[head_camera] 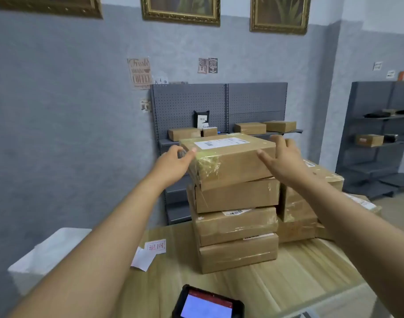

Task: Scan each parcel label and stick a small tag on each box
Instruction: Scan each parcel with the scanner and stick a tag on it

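Note:
A stack of several taped cardboard parcels stands on the wooden table [299, 267]. The top box [233, 161] carries a white shipping label [221, 143] and sits slightly askew. My left hand [175, 160] touches the box's left end, thumb at the upper corner. My right hand [283, 157] reaches to its right end with fingers spread and straight; whether it touches is unclear. A handheld scanner [205, 304] with a lit screen lies at the table's near edge. A sheet of small tags with red characters [155, 246] lies left of the stack.
More parcels [308, 203] are piled to the right of the stack. Behind stands a grey pegboard shelf [219, 104] holding small boxes. Another grey shelf unit [377, 138] is at the right wall. A white bin [47, 255] sits left of the table.

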A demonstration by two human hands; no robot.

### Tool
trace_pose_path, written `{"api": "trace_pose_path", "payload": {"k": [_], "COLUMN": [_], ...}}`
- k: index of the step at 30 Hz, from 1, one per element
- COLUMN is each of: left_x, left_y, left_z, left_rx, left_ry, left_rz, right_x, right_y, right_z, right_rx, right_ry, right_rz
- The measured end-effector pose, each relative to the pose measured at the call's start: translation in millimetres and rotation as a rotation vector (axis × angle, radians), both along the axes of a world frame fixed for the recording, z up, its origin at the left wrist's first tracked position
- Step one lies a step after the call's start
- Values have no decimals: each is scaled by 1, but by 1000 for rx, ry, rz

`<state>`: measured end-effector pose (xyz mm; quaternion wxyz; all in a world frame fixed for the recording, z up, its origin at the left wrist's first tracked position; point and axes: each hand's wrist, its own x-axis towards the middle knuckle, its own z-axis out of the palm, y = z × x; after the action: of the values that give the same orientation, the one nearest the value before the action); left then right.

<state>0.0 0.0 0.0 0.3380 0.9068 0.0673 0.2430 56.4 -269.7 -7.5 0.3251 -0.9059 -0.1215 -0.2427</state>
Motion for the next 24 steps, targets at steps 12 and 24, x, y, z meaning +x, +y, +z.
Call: {"api": "trace_pose_path", "payload": {"k": [12,24], "left_x": [61,2], "left_y": [5,19], "left_z": [0,6], "left_rx": [-584,-908], "left_ry": [382,84], "left_rz": [-167,-134], "right_x": [55,9], "right_y": [6,29], "right_z": [5,16], "right_rx": [187,393], "right_ry": [174,128], "right_rz": [-75,125]}}
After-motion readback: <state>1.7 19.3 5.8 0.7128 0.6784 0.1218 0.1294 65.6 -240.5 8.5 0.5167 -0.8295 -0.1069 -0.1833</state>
